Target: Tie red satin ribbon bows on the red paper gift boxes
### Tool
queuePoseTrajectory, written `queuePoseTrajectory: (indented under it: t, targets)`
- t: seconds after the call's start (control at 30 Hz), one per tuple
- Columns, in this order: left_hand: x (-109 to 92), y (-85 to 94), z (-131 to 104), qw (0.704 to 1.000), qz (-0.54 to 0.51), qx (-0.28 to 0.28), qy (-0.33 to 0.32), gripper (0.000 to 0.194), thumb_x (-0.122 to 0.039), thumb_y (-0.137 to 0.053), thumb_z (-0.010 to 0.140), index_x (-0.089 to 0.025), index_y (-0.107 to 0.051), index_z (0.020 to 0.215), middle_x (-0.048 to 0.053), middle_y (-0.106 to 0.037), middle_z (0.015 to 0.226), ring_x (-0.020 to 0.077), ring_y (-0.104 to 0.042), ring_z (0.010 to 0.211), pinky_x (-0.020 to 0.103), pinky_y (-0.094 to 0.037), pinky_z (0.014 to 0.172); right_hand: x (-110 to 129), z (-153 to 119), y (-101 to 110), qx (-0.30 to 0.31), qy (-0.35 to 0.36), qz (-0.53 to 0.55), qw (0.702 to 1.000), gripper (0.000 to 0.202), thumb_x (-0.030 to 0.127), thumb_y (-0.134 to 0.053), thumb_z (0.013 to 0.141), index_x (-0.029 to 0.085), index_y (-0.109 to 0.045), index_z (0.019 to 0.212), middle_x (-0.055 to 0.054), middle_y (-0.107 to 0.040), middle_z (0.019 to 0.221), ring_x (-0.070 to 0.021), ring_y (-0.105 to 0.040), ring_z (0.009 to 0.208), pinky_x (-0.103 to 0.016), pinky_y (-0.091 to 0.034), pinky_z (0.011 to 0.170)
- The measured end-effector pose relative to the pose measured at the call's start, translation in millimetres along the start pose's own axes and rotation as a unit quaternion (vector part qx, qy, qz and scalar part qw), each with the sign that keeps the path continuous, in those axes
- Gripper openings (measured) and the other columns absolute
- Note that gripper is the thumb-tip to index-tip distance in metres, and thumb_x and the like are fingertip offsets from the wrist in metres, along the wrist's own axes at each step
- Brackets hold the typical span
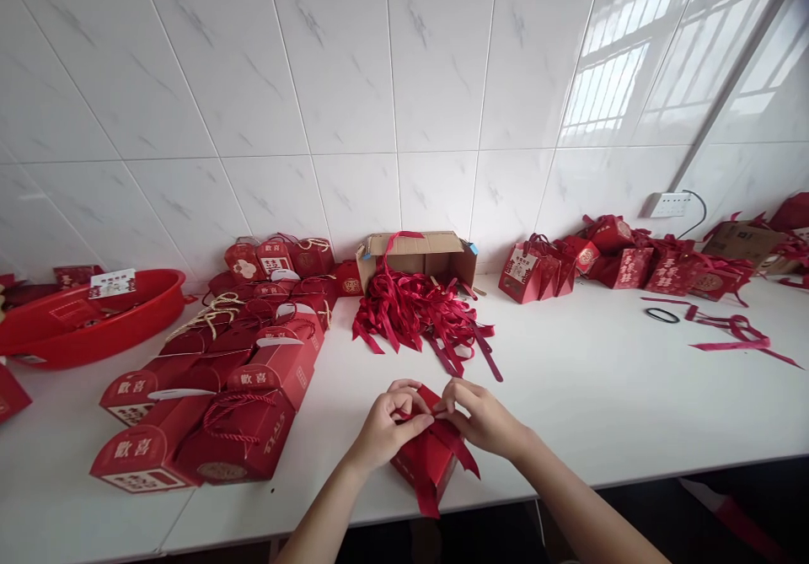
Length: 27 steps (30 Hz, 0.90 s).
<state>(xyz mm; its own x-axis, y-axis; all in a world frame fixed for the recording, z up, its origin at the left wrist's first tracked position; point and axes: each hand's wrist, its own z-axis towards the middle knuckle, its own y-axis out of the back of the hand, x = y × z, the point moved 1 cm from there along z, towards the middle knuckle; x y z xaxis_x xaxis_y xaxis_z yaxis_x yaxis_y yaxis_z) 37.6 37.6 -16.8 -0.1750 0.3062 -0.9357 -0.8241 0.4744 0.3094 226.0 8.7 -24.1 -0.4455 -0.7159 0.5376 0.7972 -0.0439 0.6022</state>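
A small red gift box (410, 459) stands at the table's front edge, between my two hands. Over its top lies a dark red ribbon (428, 496), its loose ends hanging down the front and the right side. My left hand (392, 421) pinches the ribbon at the top of the box from the left. From the right, my right hand (477, 416) has its fingers closed on the same ribbon, close to the left fingertips. The fingers partly cover the spot where the ribbon crosses.
Behind the box, a pile of red ribbons (417, 307) spills from a cardboard box (417, 248). Rows of red gift boxes (233, 429) fill the left, beside a red basin (139, 315). More boxes (616, 260), loose ribbon (736, 328) and a black ring (661, 315) lie right.
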Motion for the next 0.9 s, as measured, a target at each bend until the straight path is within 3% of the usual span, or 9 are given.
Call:
queuePoseTrajectory:
  t: [0.33,0.63,0.73,0.9]
  targets:
    - [2,-2.5,-1,0.999,-0.026,-0.009,0.018,0.051,-0.021,-0.069,0.068,-0.023,-0.020,0.055,0.007,-0.067,0.080,0.0263,-0.045,0.121,0.034,-0.039,0.091,-5,-11,-3,-0.019,-0.065,0.060,0.996,0.018,0.012,-0.046,0.085,0.023,-0.035,0.076,-0.003,-0.057,0.078,-0.0147,-0.057,0.069,-0.026,-0.046,0.060]
    - [-7,-4.5,-1,0.999,-0.013,-0.008,0.042,0.045,-0.022,-0.068,0.069,-0.023,-0.027,0.051,0.007,-0.071,0.087,0.0271,-0.045,0.125,0.036,-0.040,0.093,-1,-12,-3,-0.031,-0.033,-0.007,0.999,0.017,0.010,-0.043,0.086,0.023,-0.036,0.077,-0.002,-0.056,0.076,-0.0147,-0.052,0.066,-0.025,-0.043,0.056]
    - [-9,-7.3,-1,0.999,-0.002,-0.014,0.035,0.040,-0.024,-0.066,0.072,-0.023,-0.032,0.050,0.007,-0.072,0.084,0.0268,-0.045,0.126,0.036,-0.041,0.093,-3,-12,-1,-0.039,-0.049,0.021,0.998,0.017,0.011,-0.044,0.086,0.023,-0.037,0.076,-0.002,-0.057,0.076,-0.0149,-0.057,0.068,-0.026,-0.047,0.059]
    - [-5,-11.0,-3,0.999,-0.003,-0.033,0.016,0.046,-0.025,-0.067,0.072,-0.024,-0.026,0.051,0.007,-0.072,0.080,0.0274,-0.049,0.124,0.038,-0.040,0.094,-7,-13,1,-0.053,-0.082,0.071,0.993,0.017,0.015,-0.047,0.086,0.023,-0.037,0.075,-0.002,-0.057,0.076,-0.0155,-0.062,0.071,-0.026,-0.050,0.060]
